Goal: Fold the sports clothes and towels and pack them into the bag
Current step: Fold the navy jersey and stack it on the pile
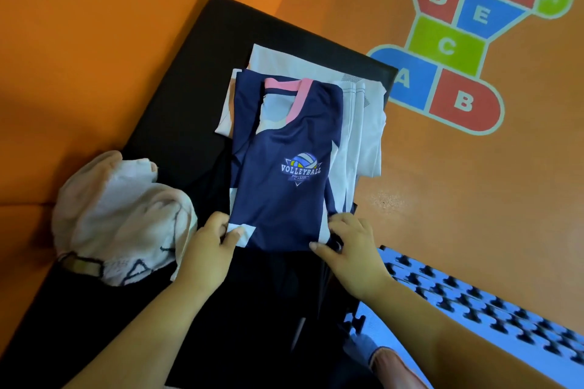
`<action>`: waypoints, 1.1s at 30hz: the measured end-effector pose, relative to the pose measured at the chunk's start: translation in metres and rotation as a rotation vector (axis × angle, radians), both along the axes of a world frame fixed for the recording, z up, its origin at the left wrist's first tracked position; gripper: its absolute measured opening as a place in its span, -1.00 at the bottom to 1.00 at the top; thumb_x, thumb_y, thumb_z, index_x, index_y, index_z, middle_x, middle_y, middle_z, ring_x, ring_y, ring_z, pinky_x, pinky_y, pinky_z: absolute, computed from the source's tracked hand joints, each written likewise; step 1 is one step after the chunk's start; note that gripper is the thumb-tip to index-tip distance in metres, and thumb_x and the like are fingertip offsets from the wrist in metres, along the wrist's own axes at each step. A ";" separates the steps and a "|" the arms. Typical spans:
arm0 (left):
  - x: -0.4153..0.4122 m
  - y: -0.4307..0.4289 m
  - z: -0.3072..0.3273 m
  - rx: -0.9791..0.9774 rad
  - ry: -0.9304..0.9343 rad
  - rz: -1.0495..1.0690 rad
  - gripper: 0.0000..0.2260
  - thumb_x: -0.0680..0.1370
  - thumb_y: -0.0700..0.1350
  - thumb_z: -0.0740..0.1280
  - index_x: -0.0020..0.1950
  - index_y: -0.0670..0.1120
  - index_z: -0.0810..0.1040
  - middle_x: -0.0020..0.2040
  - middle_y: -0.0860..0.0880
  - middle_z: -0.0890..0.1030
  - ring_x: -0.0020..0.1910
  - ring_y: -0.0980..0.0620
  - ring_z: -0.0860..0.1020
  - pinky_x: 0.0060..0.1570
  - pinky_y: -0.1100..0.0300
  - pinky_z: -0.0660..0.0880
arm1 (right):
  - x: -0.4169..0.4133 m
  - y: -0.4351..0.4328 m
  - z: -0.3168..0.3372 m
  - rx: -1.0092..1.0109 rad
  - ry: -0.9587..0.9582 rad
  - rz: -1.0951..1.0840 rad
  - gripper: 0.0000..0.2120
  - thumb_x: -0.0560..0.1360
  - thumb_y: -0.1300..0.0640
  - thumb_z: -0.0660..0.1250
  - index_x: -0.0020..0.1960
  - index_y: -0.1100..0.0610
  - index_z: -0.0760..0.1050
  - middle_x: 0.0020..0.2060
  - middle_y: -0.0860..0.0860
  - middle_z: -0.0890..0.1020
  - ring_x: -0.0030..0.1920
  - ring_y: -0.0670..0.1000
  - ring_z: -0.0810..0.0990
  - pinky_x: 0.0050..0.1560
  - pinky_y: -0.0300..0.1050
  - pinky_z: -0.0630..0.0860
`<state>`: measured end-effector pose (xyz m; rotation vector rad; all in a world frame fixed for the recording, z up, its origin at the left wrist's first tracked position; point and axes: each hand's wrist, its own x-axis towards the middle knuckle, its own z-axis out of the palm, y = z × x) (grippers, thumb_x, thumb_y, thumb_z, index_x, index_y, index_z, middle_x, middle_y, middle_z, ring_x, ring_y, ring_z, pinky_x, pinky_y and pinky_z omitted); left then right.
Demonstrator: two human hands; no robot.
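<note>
Navy-blue fabric volleyball jersey with pink collar (284, 142), folded, lies on a stack of folded white garments (366, 123) atop a black padded mat (177, 88). Left hand (207, 241) pinches its near-left corner, right hand (349, 241) pinches its near-right corner. Crumpled white towel (120, 215) sits on the mat, left. Blue foam puzzle tiles (474, 303) lie right.

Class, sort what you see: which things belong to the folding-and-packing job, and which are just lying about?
Job: navy jersey, white tops under it, crumpled white towel.
Lying about: black mat, hopscotch floor print, blue foam tiles.
</note>
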<state>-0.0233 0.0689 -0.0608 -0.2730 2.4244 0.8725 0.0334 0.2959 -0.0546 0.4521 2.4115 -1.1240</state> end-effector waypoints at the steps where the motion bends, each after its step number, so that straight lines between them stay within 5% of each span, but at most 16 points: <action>1: 0.001 -0.002 0.005 0.043 0.010 0.024 -0.87 0.55 -0.09 0.31 -0.12 -0.09 0.40 -0.35 -0.05 0.49 -0.32 -0.03 0.43 -0.32 0.20 0.33 | 0.000 0.000 0.005 -0.058 -0.003 -0.050 -0.79 0.44 0.02 0.42 -0.11 0.14 0.47 -0.13 -0.07 0.44 -0.05 -0.07 0.27 -0.07 -0.43 0.27; 3: 0.003 -0.005 0.018 0.109 0.022 0.064 -0.88 0.56 -0.09 0.31 -0.05 -0.10 0.41 -0.25 -0.16 0.50 -0.28 -0.04 0.43 -0.29 0.32 0.33 | 0.001 0.001 0.013 -0.190 -0.047 -0.149 -0.78 0.43 -0.08 0.39 -0.15 0.06 0.47 -0.17 0.00 0.45 -0.11 -0.07 0.37 -0.11 -0.37 0.32; 6: 0.007 -0.010 0.037 0.134 0.054 0.035 -0.89 0.56 -0.06 0.29 -0.02 -0.05 0.39 -0.16 -0.11 0.40 -0.29 0.03 0.38 -0.29 0.41 0.33 | 0.006 0.004 0.022 -0.262 -0.081 -0.186 -0.68 0.35 -0.28 0.30 -0.06 -0.08 0.48 -0.10 0.03 0.58 -0.05 0.02 0.53 -0.03 -0.04 0.51; 9: 0.009 -0.013 0.062 0.177 0.038 0.067 -0.91 0.56 -0.04 0.28 -0.02 0.01 0.38 -0.20 -0.07 0.46 -0.26 0.01 0.41 -0.26 0.25 0.35 | 0.006 0.005 0.049 -0.349 -0.060 -0.214 -0.75 0.43 -0.13 0.36 -0.03 0.01 0.46 -0.10 0.06 0.64 -0.03 0.10 0.61 0.07 0.11 0.54; 14: 0.001 -0.005 0.124 0.238 0.133 0.172 -0.86 0.55 -0.08 0.32 -0.15 0.06 0.38 -0.29 0.03 0.51 -0.30 0.09 0.46 -0.28 0.25 0.38 | -0.007 0.006 0.099 -0.403 -0.016 -0.365 -0.73 0.45 0.03 0.43 0.02 -0.02 0.37 -0.06 0.08 0.67 -0.08 0.02 0.66 -0.14 -0.27 0.53; 19: -0.015 -0.009 0.185 0.362 0.177 0.289 -0.79 0.51 -0.08 0.38 0.11 -0.02 0.46 -0.33 -0.02 0.57 -0.37 0.11 0.53 -0.36 0.30 0.42 | -0.013 0.011 0.149 -0.507 -0.008 -0.315 -0.33 0.32 0.29 0.51 0.32 0.04 0.29 -0.08 0.13 0.67 -0.08 0.05 0.66 0.06 -0.02 0.56; 23: -0.025 -0.012 0.243 0.499 0.127 0.240 -0.76 0.50 -0.24 0.39 0.13 -0.09 0.49 -0.36 0.05 0.63 -0.45 0.15 0.54 -0.49 0.36 0.44 | -0.017 0.019 0.204 -0.438 0.046 -0.197 -0.49 0.37 0.38 0.45 0.13 -0.09 0.40 -0.12 0.18 0.69 -0.06 0.19 0.64 0.11 0.21 0.53; 29: -0.034 -0.016 0.302 0.437 0.330 0.137 -0.88 0.49 -0.17 0.40 -0.09 0.06 0.61 -0.11 0.02 0.66 -0.11 0.04 0.61 -0.10 0.26 0.52 | -0.024 0.024 0.282 -0.405 0.271 -0.258 -0.71 0.46 0.24 0.41 0.04 -0.08 0.46 -0.23 0.02 0.68 -0.28 -0.09 0.67 -0.31 -0.23 0.59; 33: -0.032 -0.015 0.317 0.388 0.305 0.030 -0.89 0.46 -0.14 0.44 -0.09 0.07 0.63 -0.08 0.12 0.64 -0.03 0.16 0.58 0.00 0.33 0.47 | -0.024 0.024 0.296 -0.312 0.252 -0.189 -0.78 0.45 0.20 0.42 -0.04 -0.11 0.56 -0.19 0.06 0.66 -0.22 -0.03 0.62 -0.17 -0.17 0.59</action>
